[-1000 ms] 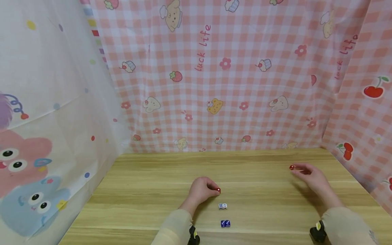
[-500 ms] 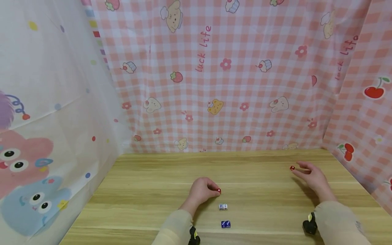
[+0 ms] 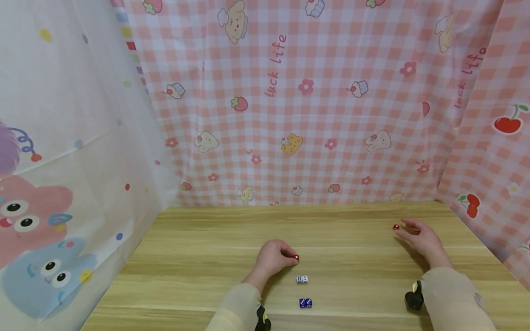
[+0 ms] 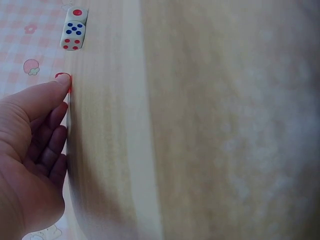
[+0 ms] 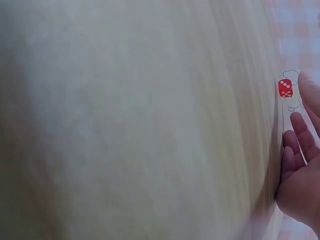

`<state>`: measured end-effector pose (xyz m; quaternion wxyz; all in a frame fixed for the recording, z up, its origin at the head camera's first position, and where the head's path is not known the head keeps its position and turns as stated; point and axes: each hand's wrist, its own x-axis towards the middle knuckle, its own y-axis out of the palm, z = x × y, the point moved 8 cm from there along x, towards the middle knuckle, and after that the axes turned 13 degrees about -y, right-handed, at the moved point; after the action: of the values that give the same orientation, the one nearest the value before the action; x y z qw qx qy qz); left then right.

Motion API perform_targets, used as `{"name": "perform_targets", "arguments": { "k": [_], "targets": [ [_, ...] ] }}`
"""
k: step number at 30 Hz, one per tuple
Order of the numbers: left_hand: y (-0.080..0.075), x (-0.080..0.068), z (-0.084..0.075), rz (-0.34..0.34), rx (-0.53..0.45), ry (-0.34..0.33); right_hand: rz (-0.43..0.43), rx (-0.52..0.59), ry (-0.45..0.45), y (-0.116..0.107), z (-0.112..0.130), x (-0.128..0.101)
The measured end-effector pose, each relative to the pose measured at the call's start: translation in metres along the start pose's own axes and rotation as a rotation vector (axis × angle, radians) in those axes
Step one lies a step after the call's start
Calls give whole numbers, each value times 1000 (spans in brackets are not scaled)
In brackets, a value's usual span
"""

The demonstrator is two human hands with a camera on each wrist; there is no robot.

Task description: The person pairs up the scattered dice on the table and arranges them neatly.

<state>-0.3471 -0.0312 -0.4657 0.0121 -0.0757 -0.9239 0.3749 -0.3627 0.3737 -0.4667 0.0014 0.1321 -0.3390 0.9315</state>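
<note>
Curtained tabletop booth: cartoon cloths [image 3: 290, 115], wooden table [image 3: 352, 266].

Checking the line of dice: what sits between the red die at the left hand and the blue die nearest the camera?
A white die lies between the red die and the blue die, seen in the head view.

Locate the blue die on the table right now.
In the head view the blue die lies near the table's front edge, just behind it the white die, right of the left hand.

Wooden table [image 3: 198, 257] carries four dice [image 3: 302, 279].
</note>
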Motion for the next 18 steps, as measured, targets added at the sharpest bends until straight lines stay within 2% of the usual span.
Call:
{"name": "perform_targets", "arguments": {
  "k": [10,18],
  "targets": [
    [0,1,0,-4,0,7,-36,-121,-41,-2,-4,7],
    [1,1,0,0,-12,14,-56,-143,-20,-3,-4,7]
  ]
}}
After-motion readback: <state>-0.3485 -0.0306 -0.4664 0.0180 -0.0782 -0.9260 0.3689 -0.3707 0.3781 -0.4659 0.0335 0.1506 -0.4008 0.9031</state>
